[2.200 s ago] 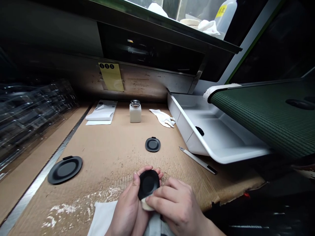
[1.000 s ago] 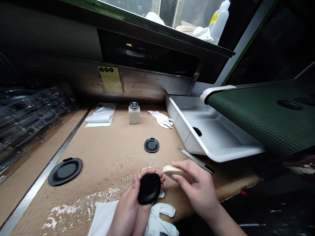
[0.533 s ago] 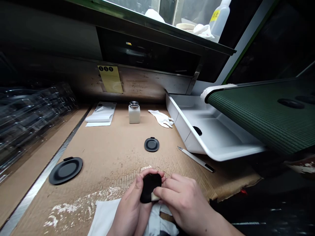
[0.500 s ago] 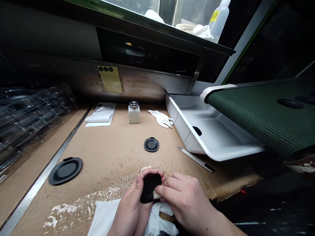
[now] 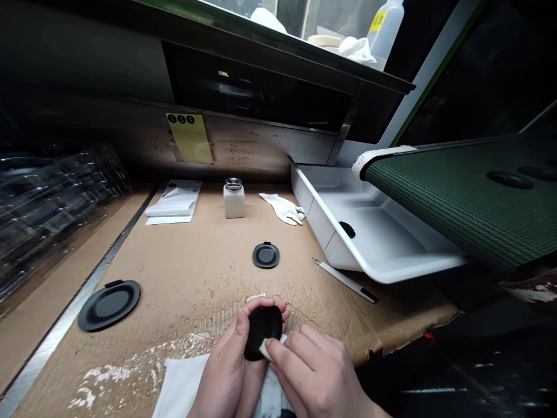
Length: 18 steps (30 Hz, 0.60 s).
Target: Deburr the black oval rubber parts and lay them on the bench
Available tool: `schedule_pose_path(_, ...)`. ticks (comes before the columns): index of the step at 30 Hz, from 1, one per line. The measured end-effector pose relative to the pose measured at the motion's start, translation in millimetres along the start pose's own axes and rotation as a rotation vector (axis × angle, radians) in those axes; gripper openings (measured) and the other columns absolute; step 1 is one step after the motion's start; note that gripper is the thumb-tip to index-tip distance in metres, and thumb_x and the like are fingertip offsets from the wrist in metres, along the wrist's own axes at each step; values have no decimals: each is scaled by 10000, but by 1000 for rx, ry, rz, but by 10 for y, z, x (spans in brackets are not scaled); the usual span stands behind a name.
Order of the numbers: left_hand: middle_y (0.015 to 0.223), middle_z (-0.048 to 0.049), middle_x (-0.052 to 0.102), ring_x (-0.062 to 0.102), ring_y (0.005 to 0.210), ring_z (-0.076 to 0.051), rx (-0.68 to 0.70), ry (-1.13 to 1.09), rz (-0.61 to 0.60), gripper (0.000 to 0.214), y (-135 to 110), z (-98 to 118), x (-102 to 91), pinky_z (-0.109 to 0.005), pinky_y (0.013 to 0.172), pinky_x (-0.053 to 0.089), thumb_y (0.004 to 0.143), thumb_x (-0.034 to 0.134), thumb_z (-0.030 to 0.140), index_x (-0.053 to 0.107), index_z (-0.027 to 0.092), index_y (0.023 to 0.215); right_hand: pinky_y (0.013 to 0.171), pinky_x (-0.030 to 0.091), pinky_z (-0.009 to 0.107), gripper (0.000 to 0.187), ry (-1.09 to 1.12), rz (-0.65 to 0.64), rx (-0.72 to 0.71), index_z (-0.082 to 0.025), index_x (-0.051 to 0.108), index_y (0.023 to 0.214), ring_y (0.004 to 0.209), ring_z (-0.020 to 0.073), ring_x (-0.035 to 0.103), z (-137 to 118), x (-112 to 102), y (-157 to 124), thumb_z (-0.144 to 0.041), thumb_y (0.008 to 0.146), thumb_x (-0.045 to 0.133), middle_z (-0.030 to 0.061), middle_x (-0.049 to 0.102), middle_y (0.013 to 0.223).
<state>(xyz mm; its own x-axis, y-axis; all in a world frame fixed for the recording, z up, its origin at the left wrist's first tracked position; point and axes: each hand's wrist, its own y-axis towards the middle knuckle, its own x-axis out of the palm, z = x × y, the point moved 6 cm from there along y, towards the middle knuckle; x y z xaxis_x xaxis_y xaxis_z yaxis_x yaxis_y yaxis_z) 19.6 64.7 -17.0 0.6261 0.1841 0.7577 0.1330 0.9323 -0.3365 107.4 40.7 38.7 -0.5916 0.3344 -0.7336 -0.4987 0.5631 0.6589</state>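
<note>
My left hand is closed around a small black oval disc, holding it tilted up near the bottom middle. In my right hand a small off-white piece of material, whose kind I cannot make out, is pinched between thumb and fingers. It touches the lower right part of the disc's face. Beyond my hands, a dark grey oval lid-like part with a small tab lies on the cardboard. A larger part of the same shape lies at the left. White cloth is under my left forearm.
A white tray with a black piece stands at right, below a green conveyor belt. A utility knife, a white glove, a pump bottle and a sheet pad lie around. Clear plastic trays are stacked left.
My right hand has moved slightly left and down, shifting the off-white piece along the disc's lower face. My left hand still holds the disc. The whole view has shifted a little.
</note>
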Motion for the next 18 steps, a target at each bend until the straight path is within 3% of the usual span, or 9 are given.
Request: schedule_pose_path(18, 1010, -100, 647, 531, 1045, -244, 14, 22, 12, 338, -5, 7, 5, -389, 1004, 308, 851, 437, 408, 648, 156, 929, 509, 373, 266, 212, 131, -43, 92, -134, 616, 940, 592, 152, 485, 59, 5, 14, -174, 867, 420, 38, 565, 665)
